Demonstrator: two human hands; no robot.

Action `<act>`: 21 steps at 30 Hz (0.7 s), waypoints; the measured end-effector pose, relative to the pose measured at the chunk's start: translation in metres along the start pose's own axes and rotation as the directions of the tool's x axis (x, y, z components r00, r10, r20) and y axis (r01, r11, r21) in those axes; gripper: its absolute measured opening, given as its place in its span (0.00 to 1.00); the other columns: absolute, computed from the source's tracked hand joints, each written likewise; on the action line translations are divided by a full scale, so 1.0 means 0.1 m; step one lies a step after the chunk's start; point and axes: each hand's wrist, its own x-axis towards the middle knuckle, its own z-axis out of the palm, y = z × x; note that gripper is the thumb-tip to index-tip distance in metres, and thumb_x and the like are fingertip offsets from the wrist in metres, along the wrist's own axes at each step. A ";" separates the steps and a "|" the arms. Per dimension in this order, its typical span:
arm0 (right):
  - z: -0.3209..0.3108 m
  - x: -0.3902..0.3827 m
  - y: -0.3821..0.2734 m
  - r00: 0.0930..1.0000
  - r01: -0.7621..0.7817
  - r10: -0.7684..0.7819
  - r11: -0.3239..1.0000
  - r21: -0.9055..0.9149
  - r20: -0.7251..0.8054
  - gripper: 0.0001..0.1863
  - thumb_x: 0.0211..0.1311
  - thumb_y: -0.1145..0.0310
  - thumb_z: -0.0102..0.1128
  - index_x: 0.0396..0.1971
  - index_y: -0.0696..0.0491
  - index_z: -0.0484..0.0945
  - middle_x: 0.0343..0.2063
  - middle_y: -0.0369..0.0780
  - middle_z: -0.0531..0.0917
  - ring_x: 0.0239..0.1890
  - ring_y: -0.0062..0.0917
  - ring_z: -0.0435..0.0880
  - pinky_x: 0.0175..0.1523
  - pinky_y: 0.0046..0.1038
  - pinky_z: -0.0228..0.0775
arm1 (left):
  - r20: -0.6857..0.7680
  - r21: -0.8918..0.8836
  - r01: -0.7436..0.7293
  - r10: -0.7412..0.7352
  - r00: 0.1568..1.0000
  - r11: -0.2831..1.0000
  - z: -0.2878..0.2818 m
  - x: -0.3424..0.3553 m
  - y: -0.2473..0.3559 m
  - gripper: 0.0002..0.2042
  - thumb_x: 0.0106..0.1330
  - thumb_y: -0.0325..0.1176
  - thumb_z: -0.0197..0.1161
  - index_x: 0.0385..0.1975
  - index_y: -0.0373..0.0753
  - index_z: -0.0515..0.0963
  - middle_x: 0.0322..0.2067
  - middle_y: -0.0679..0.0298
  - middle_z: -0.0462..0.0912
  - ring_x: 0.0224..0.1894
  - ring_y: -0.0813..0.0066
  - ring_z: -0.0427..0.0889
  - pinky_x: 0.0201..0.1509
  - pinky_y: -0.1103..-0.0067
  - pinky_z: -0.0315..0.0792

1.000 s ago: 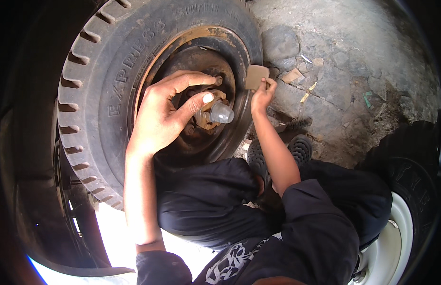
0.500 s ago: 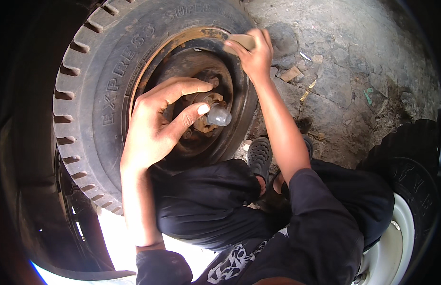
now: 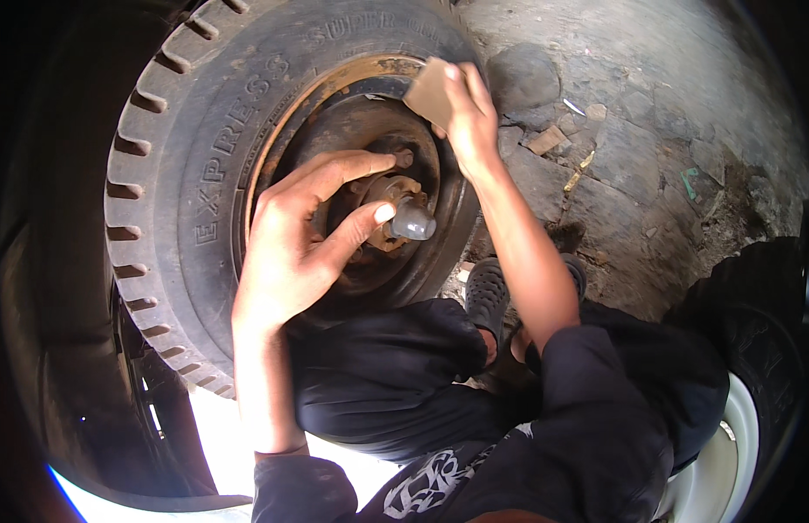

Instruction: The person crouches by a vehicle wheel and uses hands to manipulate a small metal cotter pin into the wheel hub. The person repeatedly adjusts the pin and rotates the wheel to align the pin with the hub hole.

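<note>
A large truck tyre point(image 3: 191, 174) stands in front of me, its wheel rim point(image 3: 335, 74) partly rusty orange and partly dark. In my right hand point(image 3: 472, 122) is a flat tan piece of sandpaper point(image 3: 430, 94), held at the upper right of the rim. My left hand point(image 3: 291, 235) curves over the middle of the wheel with thumb and index finger apart. Its index fingertip meets a rusty wheel nut point(image 3: 404, 158), and the thumb tip is beside the rusty hub point(image 3: 389, 234) with a grey rounded cap point(image 3: 415, 220). My left hand grips nothing that I can see.
On the rough stone floor point(image 3: 631, 157) lie a brown chip point(image 3: 545, 140), a yellowish strip point(image 3: 578, 171) and a green scrap point(image 3: 688, 183). My shoes point(image 3: 487, 296) are close below the wheel. A second tyre with a white rim point(image 3: 714, 471) is at the lower right.
My right hand has turned, and the sandpaper now shows more of its flat face at the rim. My left hand keeps its place at the hub. The whole view has shifted slightly.
</note>
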 end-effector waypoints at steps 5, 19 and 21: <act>0.05 -0.71 0.05 0.912 -0.410 0.327 0.754 0.513 0.249 0.20 0.86 0.44 0.55 0.52 0.47 0.77 0.42 0.33 0.80 0.37 0.17 0.75 0.42 0.25 0.70 | -0.015 -0.131 0.190 -0.193 0.981 0.973 0.16 0.01 -0.02 0.16 0.74 0.27 0.73 0.59 0.33 0.85 0.56 0.54 0.89 0.57 0.69 0.89 0.63 0.73 0.81; 0.30 -0.97 0.08 0.979 0.198 -0.194 0.977 -0.077 0.063 0.18 0.79 0.65 0.71 0.56 0.57 0.74 0.47 0.37 0.78 0.46 0.19 0.76 0.52 0.25 0.74 | -0.208 -0.141 0.333 -0.357 0.911 0.932 0.33 0.04 -0.28 0.13 0.68 0.28 0.76 0.48 0.35 0.82 0.38 0.55 0.92 0.33 0.75 0.92 0.40 0.73 0.84; 0.40 -1.03 -0.03 0.952 0.280 -0.295 0.947 -0.161 -0.082 0.24 0.72 0.68 0.76 0.59 0.57 0.74 0.52 0.41 0.78 0.50 0.25 0.79 0.57 0.30 0.74 | -0.296 -0.166 0.250 -0.290 0.910 0.954 0.39 0.06 -0.29 0.12 0.64 0.25 0.74 0.46 0.35 0.84 0.37 0.51 0.92 0.39 0.57 0.95 0.45 0.67 0.85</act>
